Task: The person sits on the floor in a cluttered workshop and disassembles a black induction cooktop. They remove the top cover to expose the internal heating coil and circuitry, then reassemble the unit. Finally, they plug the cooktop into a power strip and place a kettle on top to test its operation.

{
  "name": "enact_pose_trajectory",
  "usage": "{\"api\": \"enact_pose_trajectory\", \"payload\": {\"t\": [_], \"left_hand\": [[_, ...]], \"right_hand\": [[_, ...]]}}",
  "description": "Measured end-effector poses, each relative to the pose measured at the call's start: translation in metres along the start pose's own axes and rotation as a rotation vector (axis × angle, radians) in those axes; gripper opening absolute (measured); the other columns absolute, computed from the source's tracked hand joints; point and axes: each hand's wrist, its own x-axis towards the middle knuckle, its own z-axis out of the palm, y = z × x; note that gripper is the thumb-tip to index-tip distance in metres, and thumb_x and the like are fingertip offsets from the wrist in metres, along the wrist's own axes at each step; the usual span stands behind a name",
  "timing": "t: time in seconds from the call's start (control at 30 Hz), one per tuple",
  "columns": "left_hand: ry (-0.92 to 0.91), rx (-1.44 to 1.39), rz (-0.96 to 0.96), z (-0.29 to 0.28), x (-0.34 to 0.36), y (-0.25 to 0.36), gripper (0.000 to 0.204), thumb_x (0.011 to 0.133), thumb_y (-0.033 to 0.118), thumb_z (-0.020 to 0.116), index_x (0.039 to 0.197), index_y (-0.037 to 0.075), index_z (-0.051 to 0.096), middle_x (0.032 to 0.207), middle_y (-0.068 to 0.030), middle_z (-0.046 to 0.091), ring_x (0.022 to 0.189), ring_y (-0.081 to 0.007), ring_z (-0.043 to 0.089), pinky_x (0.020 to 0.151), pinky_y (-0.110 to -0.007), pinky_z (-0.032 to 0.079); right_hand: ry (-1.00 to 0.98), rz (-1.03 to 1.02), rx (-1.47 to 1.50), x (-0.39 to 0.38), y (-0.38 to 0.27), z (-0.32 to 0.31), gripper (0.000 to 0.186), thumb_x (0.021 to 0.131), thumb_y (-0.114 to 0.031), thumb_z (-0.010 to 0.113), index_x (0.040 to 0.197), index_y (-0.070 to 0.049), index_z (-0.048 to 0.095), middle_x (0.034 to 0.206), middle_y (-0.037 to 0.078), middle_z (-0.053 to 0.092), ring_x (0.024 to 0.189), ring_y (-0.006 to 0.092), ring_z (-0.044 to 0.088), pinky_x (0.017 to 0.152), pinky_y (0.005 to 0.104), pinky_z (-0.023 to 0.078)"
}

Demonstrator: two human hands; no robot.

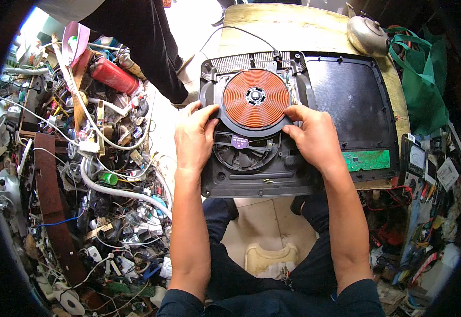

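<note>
An opened induction cooker (246, 185) with a black housing lies in front of me, its near edge over my lap. Inside sits a round copper coil (241, 108) on a black disc-shaped base. Below the coil a black cooling fan (243, 158) with a purple label shows in part. My left hand (196, 132) is closed at the housing's left side, fingertips close to the coil's rim. My right hand (315, 134) pinches the right edge of the coil's base between thumb and forefinger. Small brass-coloured screws (268, 180) lie on the housing's near part.
Right of the housing lies the cooker's dark top panel (347, 105) with a green circuit board (368, 160). A metal kettle (368, 36) and a green bag (423, 79) stand beyond. Heaped parts and cables (125, 211) fill the left. A person's dark trouser leg (140, 42) is at the upper left.
</note>
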Motion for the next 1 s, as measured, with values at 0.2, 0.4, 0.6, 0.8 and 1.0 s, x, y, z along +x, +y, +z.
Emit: {"api": "enact_pose_trajectory", "payload": {"t": [0.2, 0.4, 0.6, 0.8, 1.0], "left_hand": [[0.012, -0.084, 0.028, -0.001, 0.002, -0.003, 0.036, 0.080, -0.003, 0.076, 0.116, 0.003, 0.073, 0.109, -0.0161, 0.075, 0.112, -0.0343, 0.068, 0.094, -0.039, 0.054], [0.045, -0.138, 0.049, -0.008, 0.009, 0.008, 0.025, 0.084, -0.007, 0.071, 0.108, 0.001, 0.069, 0.101, -0.0145, 0.070, 0.097, -0.0318, 0.069, 0.088, -0.037, 0.053], [0.118, -0.161, 0.066, -0.005, 0.010, 0.014, 0.029, 0.084, -0.005, 0.069, 0.112, 0.003, 0.067, 0.098, -0.0173, 0.067, 0.095, -0.0370, 0.064, 0.085, -0.043, 0.051], [0.063, -0.164, -0.027, -0.006, 0.006, 0.022, 0.034, 0.081, 0.008, 0.081, 0.112, 0.004, 0.068, 0.099, -0.0153, 0.070, 0.094, -0.0337, 0.068, 0.084, -0.041, 0.054], [0.099, 0.085, -0.016, -0.005, 0.006, 0.028, 0.018, 0.087, 0.014, 0.078, 0.102, 0.005, 0.071, 0.090, -0.0140, 0.071, 0.087, -0.0336, 0.068, 0.079, -0.043, 0.053]], "right_hand": [[0.022, 0.088, 0.375, 0.003, 0.010, 0.003, 0.032, 0.080, -0.002, 0.078, 0.111, 0.006, 0.074, 0.100, 0.019, 0.078, 0.089, 0.0219, 0.075, 0.080, 0.0348, 0.058], [0.021, 0.189, 0.654, 0.000, -0.008, -0.009, 0.025, 0.091, -0.007, 0.076, 0.112, 0.006, 0.074, 0.079, -0.001, 0.068, 0.062, 0.0039, 0.055, 0.054, 0.0208, 0.043], [0.089, 0.111, 0.803, 0.005, -0.019, -0.017, 0.027, 0.097, -0.009, 0.070, 0.120, 0.005, 0.072, 0.086, 0.003, 0.071, 0.063, 0.0065, 0.058, 0.058, 0.0213, 0.047], [0.073, 0.007, 0.843, 0.010, -0.022, -0.019, 0.032, 0.101, -0.011, 0.064, 0.131, 0.002, 0.068, 0.095, 0.006, 0.071, 0.066, 0.0085, 0.061, 0.058, 0.0206, 0.045], [0.037, -0.071, 0.799, 0.012, -0.032, -0.023, 0.039, 0.102, -0.009, 0.062, 0.139, -0.001, 0.061, 0.120, 0.010, 0.072, 0.070, 0.0076, 0.063, 0.055, 0.0203, 0.041]]}}
